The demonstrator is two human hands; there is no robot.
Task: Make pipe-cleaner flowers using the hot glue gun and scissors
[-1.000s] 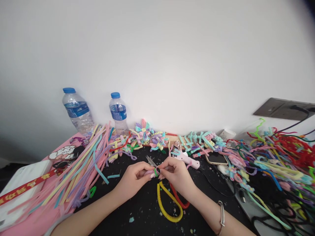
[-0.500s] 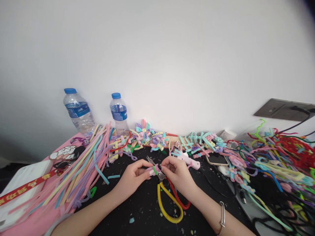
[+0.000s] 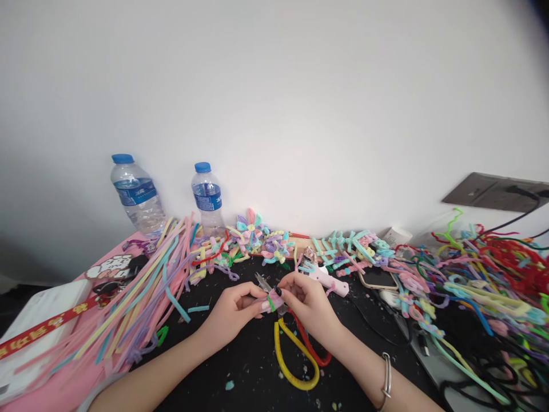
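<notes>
A small pink fuzzy piece with a green band around it is held between both hands near the middle of the black table. My left hand pinches its left end between thumb and fingers. My right hand is closed on its right end, thumb and index finger together. Beneath the piece lie scissors with one yellow handle and one red handle, their blades pointing up and away; the pivot is partly hidden by the piece and the fingers.
Long pastel fuzzy stems spread at the left. Two bottles lean by the wall. Behind the hands are a pink glue gun, a phone and fuzzy shapes. Tangled stems and cables cover the right.
Both hands have shifted very slightly, and the pink piece has tilted and moved a little over the scissors' pivot. The scissors stay where they were.
</notes>
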